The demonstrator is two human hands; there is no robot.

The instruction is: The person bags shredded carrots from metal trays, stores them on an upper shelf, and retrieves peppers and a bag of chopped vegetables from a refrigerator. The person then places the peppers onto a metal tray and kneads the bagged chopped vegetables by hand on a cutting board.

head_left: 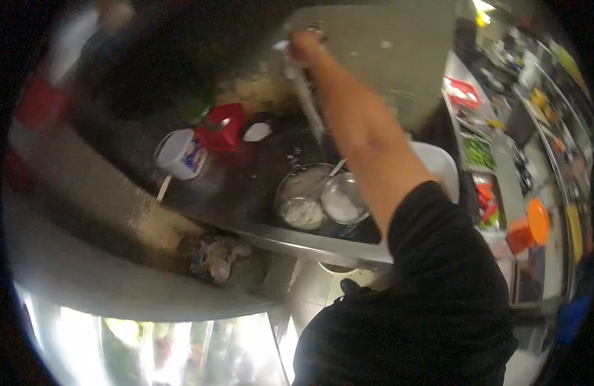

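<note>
My right arm, in a short black sleeve, stretches up over the sink area. My right hand (305, 49) is at the tap (315, 28) on the back wall, its blurred fingers closed around it. A pale streak that looks like running water (305, 96) drops from there. Below stand a metal bowl (303, 177) with whitish lumps in cloudy liquid and, touching it on the right, a smaller bowl (344, 201) with white contents. A light-coloured handle (336, 170) sticks up between them. My left hand is out of view.
A white tub (180, 154), a red container (223, 127) and a small white piece (257, 132) stand left on the dark wet surface. A white basin (436, 164) is partly behind my arm. Right, a counter holds green vegetables (478, 153) and an orange container (530, 225).
</note>
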